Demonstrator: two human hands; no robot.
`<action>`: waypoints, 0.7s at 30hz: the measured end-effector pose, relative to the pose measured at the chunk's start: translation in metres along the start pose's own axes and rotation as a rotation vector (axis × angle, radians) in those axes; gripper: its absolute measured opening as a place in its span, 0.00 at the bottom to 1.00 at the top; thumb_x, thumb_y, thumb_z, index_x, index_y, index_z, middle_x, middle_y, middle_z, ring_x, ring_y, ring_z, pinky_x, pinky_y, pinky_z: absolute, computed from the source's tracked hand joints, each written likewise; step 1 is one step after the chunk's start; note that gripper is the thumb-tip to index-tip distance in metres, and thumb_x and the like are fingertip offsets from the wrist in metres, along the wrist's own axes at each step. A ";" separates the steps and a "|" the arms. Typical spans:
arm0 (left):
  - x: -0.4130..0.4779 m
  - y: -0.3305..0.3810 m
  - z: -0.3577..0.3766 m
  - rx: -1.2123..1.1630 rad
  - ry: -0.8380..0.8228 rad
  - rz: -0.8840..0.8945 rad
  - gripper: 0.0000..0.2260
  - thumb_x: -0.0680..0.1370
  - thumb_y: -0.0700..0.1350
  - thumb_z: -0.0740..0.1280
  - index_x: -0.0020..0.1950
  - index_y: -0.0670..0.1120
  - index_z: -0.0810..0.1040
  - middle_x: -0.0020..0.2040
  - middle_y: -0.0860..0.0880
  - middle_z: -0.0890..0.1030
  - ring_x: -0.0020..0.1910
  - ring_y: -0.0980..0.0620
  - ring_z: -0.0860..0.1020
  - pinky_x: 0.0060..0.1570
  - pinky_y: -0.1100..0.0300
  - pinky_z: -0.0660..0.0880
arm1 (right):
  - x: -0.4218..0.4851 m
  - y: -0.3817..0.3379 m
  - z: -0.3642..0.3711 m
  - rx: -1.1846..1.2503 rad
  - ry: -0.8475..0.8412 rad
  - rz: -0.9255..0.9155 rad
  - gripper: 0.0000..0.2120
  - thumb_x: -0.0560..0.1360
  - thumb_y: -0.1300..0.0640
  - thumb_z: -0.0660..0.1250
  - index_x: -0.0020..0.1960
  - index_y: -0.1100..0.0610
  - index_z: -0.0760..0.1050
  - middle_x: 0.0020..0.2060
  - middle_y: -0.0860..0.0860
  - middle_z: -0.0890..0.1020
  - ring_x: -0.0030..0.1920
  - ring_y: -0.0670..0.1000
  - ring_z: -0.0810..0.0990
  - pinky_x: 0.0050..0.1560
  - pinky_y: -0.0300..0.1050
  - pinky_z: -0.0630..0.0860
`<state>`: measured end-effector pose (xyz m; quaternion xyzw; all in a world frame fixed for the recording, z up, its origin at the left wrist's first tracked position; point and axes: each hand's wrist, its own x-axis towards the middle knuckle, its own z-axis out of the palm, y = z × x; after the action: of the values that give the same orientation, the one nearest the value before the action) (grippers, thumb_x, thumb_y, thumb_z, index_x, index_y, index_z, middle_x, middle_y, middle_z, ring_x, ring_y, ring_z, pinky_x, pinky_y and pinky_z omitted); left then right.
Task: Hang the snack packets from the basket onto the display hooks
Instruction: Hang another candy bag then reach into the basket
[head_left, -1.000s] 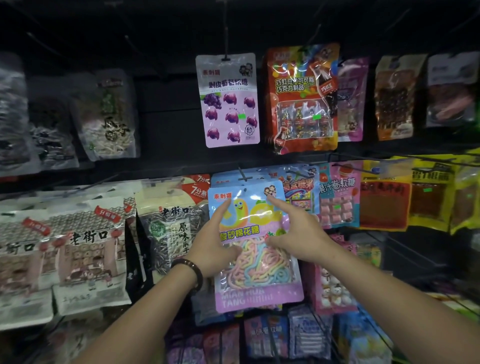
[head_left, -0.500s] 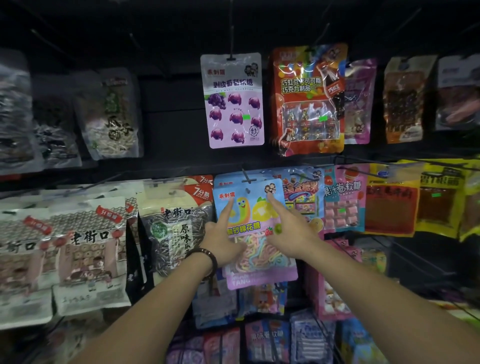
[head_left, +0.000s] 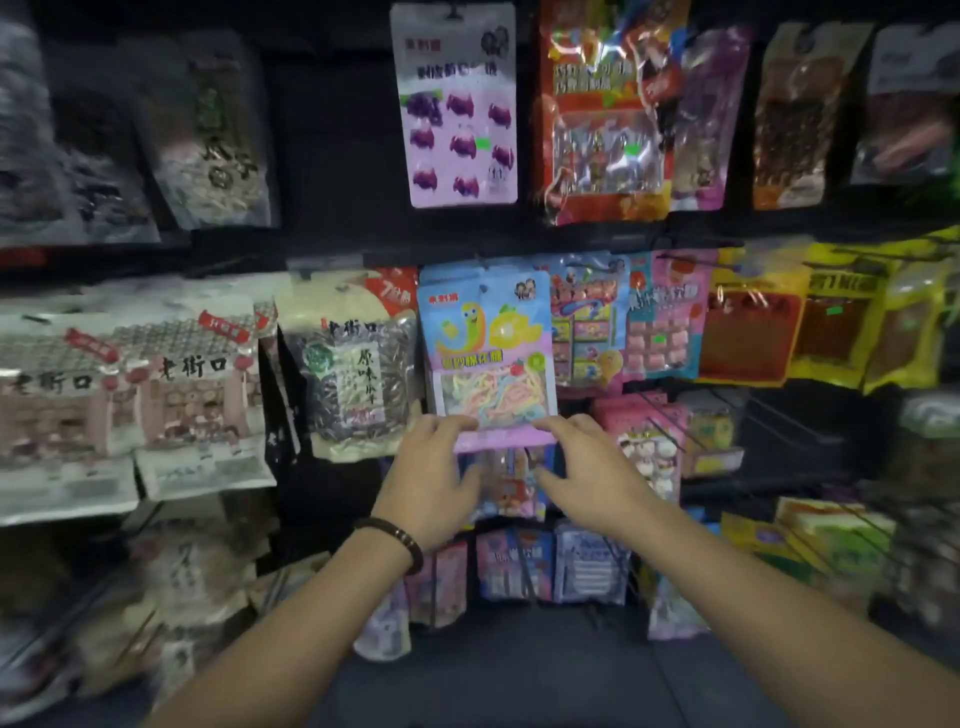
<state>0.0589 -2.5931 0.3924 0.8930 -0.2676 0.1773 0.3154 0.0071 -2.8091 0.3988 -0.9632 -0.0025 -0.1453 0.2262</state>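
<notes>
Both in view: my left grip (head_left: 436, 478) and my right grip (head_left: 592, 475) sit side by side. The fingers are loose and apart, clamped on nothing, with the fingertips touching the pink bottom strip of the candy packet (head_left: 488, 343). It hangs upright on its hook (head_left: 477, 259) in the middle row, at 12 o'clock from both grips. A seed bag (head_left: 348, 374) is just beside it at 9 o'clock, and a purple grape packet (head_left: 460, 104) hangs above at 12 o'clock.

Shop: snack packets (head_left: 488, 358) hung in rows on dark display rack (head_left: 332, 156).
</notes>
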 end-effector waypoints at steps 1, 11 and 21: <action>-0.023 -0.002 0.007 0.001 0.000 0.034 0.18 0.78 0.46 0.71 0.69 0.50 0.77 0.62 0.50 0.75 0.64 0.49 0.77 0.66 0.54 0.75 | -0.016 0.004 0.011 0.017 0.005 -0.001 0.24 0.81 0.52 0.70 0.76 0.50 0.71 0.60 0.51 0.73 0.58 0.54 0.79 0.59 0.51 0.77; -0.229 -0.082 0.144 -0.133 -0.437 -0.331 0.05 0.78 0.46 0.72 0.51 0.55 0.80 0.52 0.54 0.84 0.49 0.54 0.83 0.54 0.60 0.78 | -0.178 0.078 0.189 0.229 -0.377 0.314 0.10 0.79 0.53 0.74 0.59 0.51 0.81 0.46 0.50 0.85 0.48 0.52 0.84 0.52 0.46 0.80; -0.319 -0.199 0.302 -0.066 -0.797 -0.953 0.16 0.79 0.52 0.70 0.66 0.49 0.81 0.61 0.47 0.83 0.61 0.44 0.82 0.55 0.60 0.74 | -0.254 0.147 0.355 0.330 -0.638 0.675 0.04 0.80 0.51 0.74 0.49 0.49 0.80 0.45 0.48 0.83 0.47 0.48 0.80 0.37 0.34 0.71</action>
<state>-0.0327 -2.5436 -0.0785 0.9017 0.0580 -0.3383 0.2629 -0.1265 -2.7707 -0.0407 -0.8581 0.2176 0.2407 0.3980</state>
